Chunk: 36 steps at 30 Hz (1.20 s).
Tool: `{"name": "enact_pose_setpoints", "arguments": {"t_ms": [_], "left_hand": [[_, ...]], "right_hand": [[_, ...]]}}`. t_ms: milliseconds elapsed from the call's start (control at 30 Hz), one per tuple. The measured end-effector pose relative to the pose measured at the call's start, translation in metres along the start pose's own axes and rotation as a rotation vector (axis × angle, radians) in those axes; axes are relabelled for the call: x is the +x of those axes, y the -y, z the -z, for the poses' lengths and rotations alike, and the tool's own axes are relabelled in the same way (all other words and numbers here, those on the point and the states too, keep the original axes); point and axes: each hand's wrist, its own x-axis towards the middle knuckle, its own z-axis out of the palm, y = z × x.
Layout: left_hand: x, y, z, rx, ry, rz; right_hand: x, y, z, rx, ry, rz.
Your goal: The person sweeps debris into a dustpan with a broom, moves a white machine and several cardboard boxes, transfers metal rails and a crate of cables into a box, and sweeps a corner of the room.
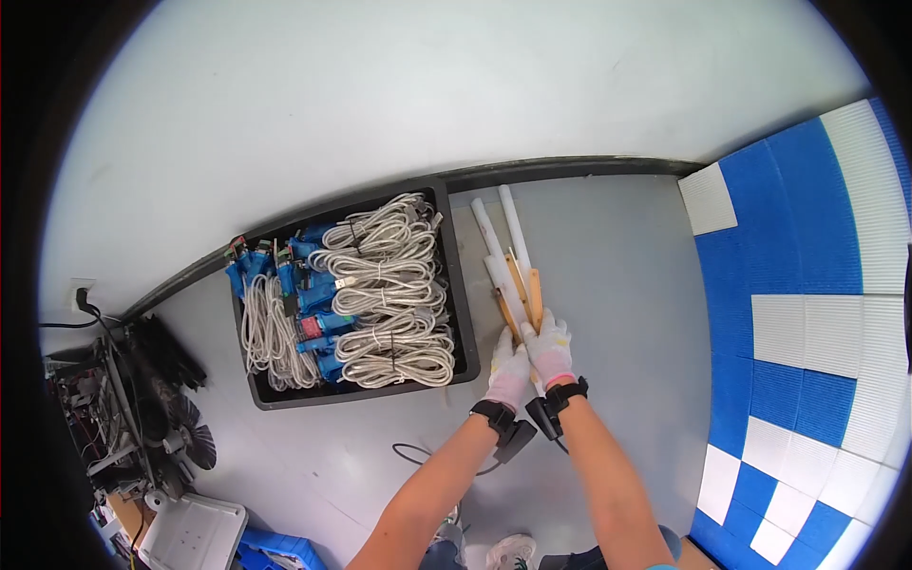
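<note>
In front of me on the grey floor lies a loose bundle of long white tubes and flat yellow wooden sticks, their far ends pointing away from me. My left hand, in a white and pink glove, is closed at the near left end of the bundle. Right beside it, my right hand, gloved alike, has its fingers curled over the near right end. The gloves hide how the near ends are gripped. Black straps with small dark boxes circle both wrists.
Left of the bundle is a black tray filled with coiled pale cables with blue connectors. Dark scrap parts, a white plastic tray and a blue crate stand farther left. Blue and white padded panels line the right side.
</note>
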Motion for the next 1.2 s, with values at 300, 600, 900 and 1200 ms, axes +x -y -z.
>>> {"name": "enact_pose_setpoints", "arguments": {"t_ms": [300, 600, 900, 1200], "left_hand": [[0.007, 0.004, -0.011, -0.389, 0.044, 0.092], [-0.002, 0.036, -0.022, -0.77, 0.381, 0.155], [-0.054, 0.043, -0.008, -0.125, 0.359, 0.048], [-0.085, 0.079, -0.002, -0.207, 0.312, -0.095]], "right_hand": [[0.005, -0.001, 0.012, 0.193, 0.087, -0.116], [-0.012, -0.008, 0.029, 0.195, 0.3, -0.213], [-0.063, -0.03, 0.039, 0.57, 0.334, -0.266], [-0.112, -0.072, -0.004, 1.003, 0.261, -0.307]]}}
